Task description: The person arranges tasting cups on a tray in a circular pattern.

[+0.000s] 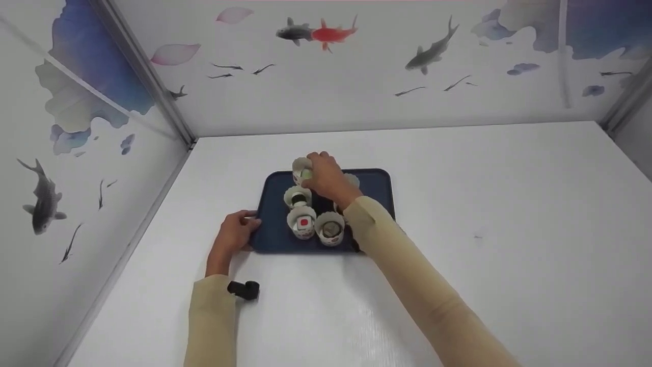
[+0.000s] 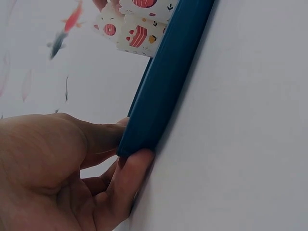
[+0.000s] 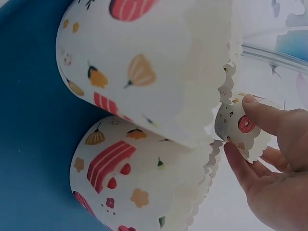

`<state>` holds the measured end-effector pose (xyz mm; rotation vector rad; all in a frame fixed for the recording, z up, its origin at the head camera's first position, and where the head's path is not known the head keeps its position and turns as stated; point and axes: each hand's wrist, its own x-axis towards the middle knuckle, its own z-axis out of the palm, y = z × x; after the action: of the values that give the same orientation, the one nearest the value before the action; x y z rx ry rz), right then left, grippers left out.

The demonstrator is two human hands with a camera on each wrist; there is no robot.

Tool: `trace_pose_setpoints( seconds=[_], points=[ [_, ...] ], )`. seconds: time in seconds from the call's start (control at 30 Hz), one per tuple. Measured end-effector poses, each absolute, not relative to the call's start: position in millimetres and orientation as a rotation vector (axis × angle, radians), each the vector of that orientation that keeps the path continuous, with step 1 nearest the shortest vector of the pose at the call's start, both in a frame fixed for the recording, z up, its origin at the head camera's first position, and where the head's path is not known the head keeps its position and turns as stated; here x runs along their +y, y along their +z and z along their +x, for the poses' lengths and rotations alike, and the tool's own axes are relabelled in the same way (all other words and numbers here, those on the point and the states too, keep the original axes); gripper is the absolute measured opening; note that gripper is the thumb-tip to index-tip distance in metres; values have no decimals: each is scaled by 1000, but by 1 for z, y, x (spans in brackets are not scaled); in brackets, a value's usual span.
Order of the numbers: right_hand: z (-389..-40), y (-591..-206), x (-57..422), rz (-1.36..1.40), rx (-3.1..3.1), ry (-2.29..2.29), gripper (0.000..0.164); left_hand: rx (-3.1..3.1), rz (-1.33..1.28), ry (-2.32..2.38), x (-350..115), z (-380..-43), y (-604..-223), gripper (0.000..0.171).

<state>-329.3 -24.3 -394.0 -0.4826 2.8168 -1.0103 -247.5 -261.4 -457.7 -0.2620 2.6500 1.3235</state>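
My left hand (image 1: 235, 232) grips the left edge of a dark blue tray (image 1: 271, 237); the left wrist view has the thumb above the rim and fingers beneath it. At the tray's far side, my right hand (image 1: 328, 176) pinches a scalloped paper baking cup (image 3: 250, 122) by its side. Something light green (image 1: 306, 174) shows inside that cup. Nearer stand more printed cups: one holds a black-and-white piece (image 1: 298, 199), another a white cube with a red square (image 1: 304, 223), a third a grey round piece (image 1: 331, 229). The right forearm partly hides further cups.
The tray lies on a white table (image 1: 473, 204). White panels (image 1: 367, 86) painted with fish and petals enclose it at the back and left. A black wrist camera (image 1: 244, 290) sticks out from the left sleeve.
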Motion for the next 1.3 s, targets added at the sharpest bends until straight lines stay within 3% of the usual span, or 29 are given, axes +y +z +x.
trace_pose_setpoints(
  seconds=[1.3],
  points=[
    [-330, -400, -34, -588, 3023, -420, 55, 2642, -281, 1310, -259, -248, -457, 43]
  ],
)
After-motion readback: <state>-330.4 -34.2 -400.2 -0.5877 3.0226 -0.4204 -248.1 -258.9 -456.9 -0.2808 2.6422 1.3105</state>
